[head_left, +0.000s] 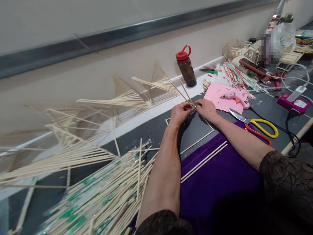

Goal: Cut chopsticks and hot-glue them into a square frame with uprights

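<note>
Open grey tabletop [156, 132] spreads left of the angular pale-stick frame [197, 142], whose near side lies just beside the purple cloth's [220, 182] far edge. Two thin, straight, tan wooden sticks [186, 92] slant up far-left. The left hand [181, 114] pinches them where they converge; the right hand [206, 109] meets it there, its grip unclear.

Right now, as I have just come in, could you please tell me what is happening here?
A person pinches thin sticks in the left hand, with the right hand's fingertips close at the same spot, beside a stick frame on the table. Two loose sticks lie side by side on purple cloth. The glue gun rests on a pink sheet; the scissors lie nearby.
</note>
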`<state>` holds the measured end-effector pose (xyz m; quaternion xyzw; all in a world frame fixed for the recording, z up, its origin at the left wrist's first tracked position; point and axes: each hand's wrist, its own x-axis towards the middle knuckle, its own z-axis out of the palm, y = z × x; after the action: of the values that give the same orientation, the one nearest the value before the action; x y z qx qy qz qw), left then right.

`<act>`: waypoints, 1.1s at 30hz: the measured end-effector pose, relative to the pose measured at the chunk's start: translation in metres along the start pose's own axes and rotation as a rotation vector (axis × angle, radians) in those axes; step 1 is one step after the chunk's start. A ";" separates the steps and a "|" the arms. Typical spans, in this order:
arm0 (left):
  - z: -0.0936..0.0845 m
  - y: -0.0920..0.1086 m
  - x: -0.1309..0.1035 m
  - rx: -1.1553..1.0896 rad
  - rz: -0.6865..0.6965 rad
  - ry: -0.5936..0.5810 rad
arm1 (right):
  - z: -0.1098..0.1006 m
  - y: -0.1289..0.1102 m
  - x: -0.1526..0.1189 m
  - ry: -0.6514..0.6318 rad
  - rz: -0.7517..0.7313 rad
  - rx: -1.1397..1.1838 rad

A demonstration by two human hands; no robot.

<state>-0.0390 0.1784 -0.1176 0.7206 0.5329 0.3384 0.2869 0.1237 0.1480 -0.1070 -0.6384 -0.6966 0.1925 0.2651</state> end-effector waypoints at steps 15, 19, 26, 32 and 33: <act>-0.007 0.001 -0.002 0.145 -0.060 0.019 | 0.002 0.004 0.005 0.077 0.037 0.054; -0.032 0.001 -0.003 0.140 -0.168 0.127 | 0.004 0.006 0.012 0.138 -0.025 0.239; -0.088 0.026 -0.031 0.172 -0.161 0.256 | -0.007 0.005 0.021 0.224 0.000 0.562; -0.090 0.031 -0.074 0.227 -0.201 0.205 | -0.029 0.001 0.017 0.250 0.008 0.853; -0.089 0.028 -0.079 0.232 -0.208 0.196 | -0.033 0.000 0.014 0.240 -0.001 0.863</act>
<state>-0.1099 0.0999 -0.0561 0.6535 0.6653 0.3118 0.1818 0.1431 0.1595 -0.0791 -0.4870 -0.5170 0.3901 0.5860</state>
